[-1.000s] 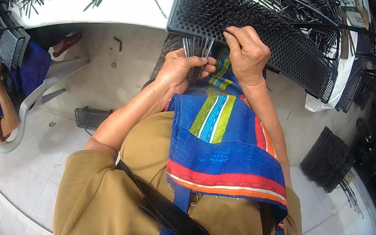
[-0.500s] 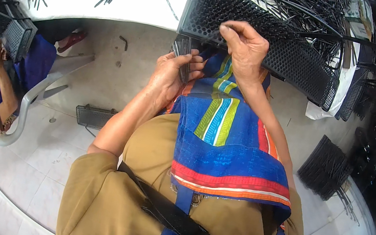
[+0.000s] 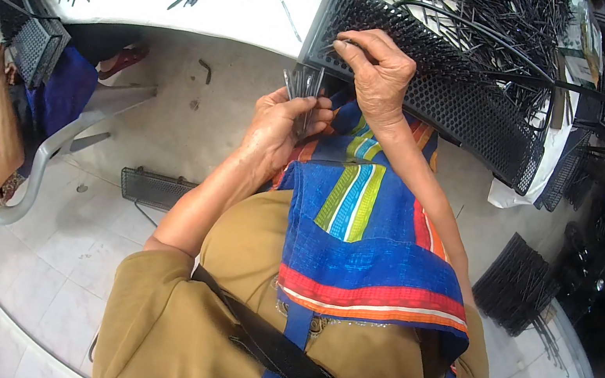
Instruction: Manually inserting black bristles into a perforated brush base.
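Note:
My left hand (image 3: pixel 278 126) is closed around a fanned bundle of thin black sticks (image 3: pixel 305 83), their ends pointing up and away from me. My right hand (image 3: pixel 381 75) is in a pinch over the left end of a long black perforated rack (image 3: pixel 480 118). At its fingertips shows a bit of a thin dark stick, mostly hidden by the fingers. Many short black sticks stand upright in the holes of the rack's far and left part. The rack lies slanted along the table's near edge, with bare holes towards its right end.
Loose black sticks (image 3: pixel 487 20) lie piled on the white-covered table (image 3: pixel 179 15). At the left another person (image 3: pixel 1 117) sits in a grey chair (image 3: pixel 45 164) by a similar rack (image 3: pixel 39 52). A black mesh tray (image 3: pixel 154 188) and a dark stick bundle (image 3: pixel 515 284) are on the floor.
My right hand has moved left over the rack's left end. The stick bundle in my left hand has fanned out more. The whole view has shifted slightly.

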Tool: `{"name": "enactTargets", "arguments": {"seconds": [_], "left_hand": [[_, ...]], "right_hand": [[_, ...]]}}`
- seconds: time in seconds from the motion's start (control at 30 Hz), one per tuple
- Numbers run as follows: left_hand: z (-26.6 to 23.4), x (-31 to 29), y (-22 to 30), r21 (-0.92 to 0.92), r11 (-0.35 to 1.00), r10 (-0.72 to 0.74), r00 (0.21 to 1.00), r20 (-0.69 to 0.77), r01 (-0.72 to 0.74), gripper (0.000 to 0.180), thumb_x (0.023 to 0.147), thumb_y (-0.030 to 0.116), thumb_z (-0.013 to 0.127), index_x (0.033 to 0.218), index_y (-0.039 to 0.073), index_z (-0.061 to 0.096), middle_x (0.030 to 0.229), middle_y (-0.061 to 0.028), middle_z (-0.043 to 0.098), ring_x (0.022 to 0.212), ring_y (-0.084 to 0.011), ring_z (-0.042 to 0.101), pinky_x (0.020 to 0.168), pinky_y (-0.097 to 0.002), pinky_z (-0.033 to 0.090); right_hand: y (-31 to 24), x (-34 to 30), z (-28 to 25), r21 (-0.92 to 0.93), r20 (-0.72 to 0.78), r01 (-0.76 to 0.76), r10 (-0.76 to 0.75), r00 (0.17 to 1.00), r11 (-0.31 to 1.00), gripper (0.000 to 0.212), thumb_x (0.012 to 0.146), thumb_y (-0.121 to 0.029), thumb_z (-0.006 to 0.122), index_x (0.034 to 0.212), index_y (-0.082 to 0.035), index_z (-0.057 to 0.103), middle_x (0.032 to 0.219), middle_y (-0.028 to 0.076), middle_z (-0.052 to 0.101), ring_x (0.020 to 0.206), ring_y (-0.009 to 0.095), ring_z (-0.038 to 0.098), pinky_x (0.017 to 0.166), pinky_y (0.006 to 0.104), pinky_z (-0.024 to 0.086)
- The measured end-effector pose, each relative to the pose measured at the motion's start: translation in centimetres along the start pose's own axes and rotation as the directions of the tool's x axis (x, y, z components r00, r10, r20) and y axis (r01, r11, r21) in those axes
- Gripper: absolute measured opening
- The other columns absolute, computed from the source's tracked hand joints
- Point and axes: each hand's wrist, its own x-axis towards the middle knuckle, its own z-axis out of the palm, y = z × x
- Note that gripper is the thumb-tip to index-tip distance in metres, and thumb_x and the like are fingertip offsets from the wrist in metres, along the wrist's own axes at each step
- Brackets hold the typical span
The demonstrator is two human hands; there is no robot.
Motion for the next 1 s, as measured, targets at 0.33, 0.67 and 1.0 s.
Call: {"name": "enactTargets", "arguments": {"seconds": [0.33,0.67,1.0], "left_hand": [[-0.5,0.3,-0.6,-0.021,1.0,-0.021,1.0,0.002,0.021,0.015,0.089,-0.002,0.055,0.104,-0.006,0.055,0.088,-0.0165,0.067,0.071,-0.0211,0.068,0.061,-0.0278,0.059],[-0.9,1.3,-0.6,-0.06,0.998,0.01,0.999,0.032,-0.008,0.016,0.089,0.001,0.059,0.104,-0.004,0.059,0.09,-0.0146,0.068,0.073,-0.019,0.066,0.061,-0.0286,0.057],[0.2,1.2,-0.6,0.024,1.0,-0.018,0.993,0.118,0.015,0.018,0.093,0.004,0.052,0.108,-0.003,0.058,0.089,-0.015,0.068,0.07,-0.0195,0.066,0.061,-0.0299,0.056]], "right_hand": [[-0.7,0.1,0.4,-0.221,0.091,0.076,-0.057,0.994,0.972,0.008,0.072,-0.011,0.072,0.078,-0.006,0.072,0.075,0.007,0.066,0.065,0.024,0.065,0.058,0.0309,0.05],[-1.2,0.6,-0.1,-0.394,0.246,0.199,-0.105,0.963,0.897,0.01,0.077,-0.012,0.068,0.083,-0.005,0.072,0.076,0.009,0.066,0.067,0.026,0.066,0.059,0.0336,0.051],[-1.2,-0.5,-0.3,-0.405,0.313,0.26,-0.134,0.94,0.877,0.019,0.08,-0.003,0.063,0.098,-0.005,0.069,0.081,0.008,0.063,0.068,0.027,0.065,0.058,0.0337,0.052]]}}
